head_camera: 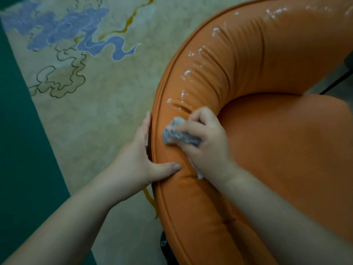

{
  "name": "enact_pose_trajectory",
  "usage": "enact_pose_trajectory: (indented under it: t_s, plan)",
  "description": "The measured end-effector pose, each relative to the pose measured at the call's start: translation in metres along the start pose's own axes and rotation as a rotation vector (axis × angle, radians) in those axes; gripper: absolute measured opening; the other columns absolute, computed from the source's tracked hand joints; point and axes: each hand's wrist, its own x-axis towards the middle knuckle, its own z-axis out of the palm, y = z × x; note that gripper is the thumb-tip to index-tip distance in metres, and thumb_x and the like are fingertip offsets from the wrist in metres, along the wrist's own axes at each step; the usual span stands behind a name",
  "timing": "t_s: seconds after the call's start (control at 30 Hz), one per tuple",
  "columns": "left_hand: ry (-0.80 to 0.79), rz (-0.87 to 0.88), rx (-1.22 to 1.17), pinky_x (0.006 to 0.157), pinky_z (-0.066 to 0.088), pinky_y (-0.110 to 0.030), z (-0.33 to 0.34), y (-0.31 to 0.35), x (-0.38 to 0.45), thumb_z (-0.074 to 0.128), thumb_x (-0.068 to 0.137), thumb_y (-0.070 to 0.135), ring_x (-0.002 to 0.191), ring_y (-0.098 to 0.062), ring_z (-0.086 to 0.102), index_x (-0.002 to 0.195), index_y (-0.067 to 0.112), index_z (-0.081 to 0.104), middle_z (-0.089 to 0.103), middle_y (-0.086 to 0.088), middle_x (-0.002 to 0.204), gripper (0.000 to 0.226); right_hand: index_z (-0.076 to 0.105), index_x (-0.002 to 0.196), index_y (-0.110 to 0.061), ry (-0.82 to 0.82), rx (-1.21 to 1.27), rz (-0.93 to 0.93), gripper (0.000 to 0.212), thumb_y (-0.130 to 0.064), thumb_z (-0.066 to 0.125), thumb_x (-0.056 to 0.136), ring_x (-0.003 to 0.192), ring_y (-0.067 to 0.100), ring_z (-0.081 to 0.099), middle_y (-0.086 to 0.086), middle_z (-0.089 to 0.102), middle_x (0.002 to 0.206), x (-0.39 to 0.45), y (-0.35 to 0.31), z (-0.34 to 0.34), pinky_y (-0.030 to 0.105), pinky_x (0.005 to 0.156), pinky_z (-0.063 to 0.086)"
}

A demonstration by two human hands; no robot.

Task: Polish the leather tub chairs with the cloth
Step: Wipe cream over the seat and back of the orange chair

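An orange leather tub chair [257,60] fills the right half of the view, its padded rim curving from the top right down to the bottom centre. White dabs of polish [186,73] dot the rim's crest. My right hand [206,144] grips a crumpled grey cloth [177,133] and presses it onto the rim's top. My left hand [141,159] rests on the rim's outer side, its fingers lying flat along the seam and its thumb pressing on the top, just left of the cloth.
A beige carpet [105,104] with blue and gold cloud patterns lies left of the chair, bordered by a dark green band [21,150] at the far left. The orange seat cushion [296,150] lies inside the rim. A dark object [166,247] shows at the chair's base.
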Motion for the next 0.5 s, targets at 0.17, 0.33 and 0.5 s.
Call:
enact_pose_trajectory:
  t_s: [0.17,0.33,0.5]
  plan:
    - [0.015,-0.018,0.082,0.092,0.04,-0.02,0.0,0.002,0.004,0.082,0.044,0.056,0.118,-0.002,0.045,0.149,0.047,-0.003,0.028,0.032,0.135,0.135,0.076,0.088,-0.011,0.12,-0.102,0.006,0.021,-0.023,0.081,0.071,0.082,0.031,0.053,0.013,0.053,0.083,0.082,0.012,0.011,0.032,0.077,0.041]
    - [-0.008,0.019,0.076,0.103,0.044,-0.034,-0.005,0.007,0.014,0.087,0.05,0.047,0.127,-0.004,0.045,0.149,0.048,-0.002,0.028,0.026,0.149,0.133,0.074,0.091,-0.018,0.147,0.01,0.028,0.018,-0.026,0.076,0.076,0.08,0.023,0.052,0.004,0.048,0.084,0.003,0.017,0.004,0.038,0.072,0.046]
    - [-0.048,0.042,0.083,0.102,0.045,-0.04,-0.013,0.016,0.037,0.088,0.052,0.044,0.126,-0.012,0.05,0.149,0.048,-0.001,0.033,0.017,0.15,0.131,0.074,0.088,-0.015,0.157,-0.098,0.017,0.018,-0.026,0.076,0.075,0.08,0.023,0.05,0.006,0.049,0.082,0.032,0.024,0.003,0.029,0.075,0.041]
